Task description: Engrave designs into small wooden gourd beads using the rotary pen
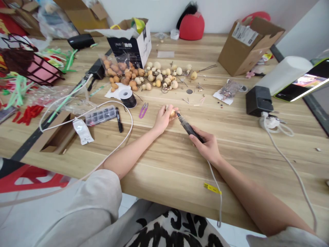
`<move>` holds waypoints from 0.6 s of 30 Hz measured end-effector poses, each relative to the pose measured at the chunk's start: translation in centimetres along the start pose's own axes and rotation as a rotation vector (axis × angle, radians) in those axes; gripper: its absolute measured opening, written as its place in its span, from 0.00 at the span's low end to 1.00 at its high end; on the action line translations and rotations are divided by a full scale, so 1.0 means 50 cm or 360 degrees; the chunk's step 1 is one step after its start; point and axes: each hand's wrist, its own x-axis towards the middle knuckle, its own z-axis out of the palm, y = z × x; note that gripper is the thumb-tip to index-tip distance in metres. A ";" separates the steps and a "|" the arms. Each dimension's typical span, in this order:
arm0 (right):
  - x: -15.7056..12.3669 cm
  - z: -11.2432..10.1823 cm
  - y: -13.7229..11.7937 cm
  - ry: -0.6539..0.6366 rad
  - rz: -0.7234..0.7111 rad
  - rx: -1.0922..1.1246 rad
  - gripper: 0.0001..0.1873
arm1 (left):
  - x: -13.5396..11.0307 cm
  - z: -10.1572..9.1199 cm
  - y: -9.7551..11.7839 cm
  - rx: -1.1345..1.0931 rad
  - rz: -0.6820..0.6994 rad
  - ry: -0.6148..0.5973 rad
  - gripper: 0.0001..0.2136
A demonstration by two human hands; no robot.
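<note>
My left hand (163, 118) rests on the wooden table (180, 161) with its fingers pinched round a small pale round bead or nut (172, 113). My right hand (207, 145) grips a dark pen-shaped corded tool (187, 127) like a pencil. The tool's tip touches the small bead at the left fingertips. A white cord (217, 195) runs from the tool past my right wrist and over the table's front edge.
A heap of brown and pale nuts (144, 77) lies behind the hands by an open box (133, 41). A black thread spool (128, 97), purple snips (143, 110), a marker (119, 120) and a bead case (100, 115) sit left. A black adapter (258, 100) and cardboard box (246, 44) stand right.
</note>
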 end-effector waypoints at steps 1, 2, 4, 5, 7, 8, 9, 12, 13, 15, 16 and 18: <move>0.000 0.000 0.000 -0.0014 -0.0011 -0.0001 0.25 | 0.000 0.000 0.000 0.0010 -0.0003 0.0000 0.10; 0.000 0.000 0.000 -0.0021 -0.0018 -0.0006 0.25 | 0.000 0.000 0.001 0.0019 -0.0005 -0.0002 0.10; 0.000 0.000 0.000 -0.0008 -0.0019 -0.0020 0.25 | -0.001 0.000 0.001 0.0025 -0.0001 -0.0007 0.10; 0.000 0.000 0.000 0.0005 -0.0016 -0.0026 0.25 | -0.001 0.000 0.001 0.0024 0.0003 -0.0007 0.10; 0.000 -0.001 -0.001 0.0013 -0.0021 -0.0029 0.25 | -0.002 0.000 0.001 0.0012 0.0004 -0.0012 0.09; 0.000 -0.001 -0.001 0.0002 -0.0035 -0.0030 0.25 | -0.001 0.000 0.001 0.0003 0.0006 -0.0016 0.09; -0.001 -0.001 -0.002 -0.0019 -0.0056 -0.0035 0.25 | -0.001 0.000 0.001 -0.0006 0.0010 -0.0020 0.08; -0.001 -0.001 -0.003 -0.0070 -0.0120 -0.0063 0.24 | -0.002 0.000 0.001 -0.0018 0.0020 -0.0032 0.08; -0.001 0.000 -0.002 -0.0057 -0.0123 -0.0071 0.24 | -0.002 0.001 0.002 -0.0020 0.0018 -0.0030 0.08; -0.001 0.001 -0.001 -0.0006 -0.0097 -0.0070 0.24 | -0.003 0.002 0.003 -0.0030 0.0010 -0.0020 0.08; -0.001 0.001 0.000 0.0016 -0.0080 -0.0064 0.25 | -0.003 0.002 0.003 -0.0037 0.0007 -0.0016 0.08; -0.001 0.001 0.000 0.0013 -0.0065 -0.0054 0.25 | -0.003 0.002 0.004 -0.0045 0.0007 -0.0013 0.08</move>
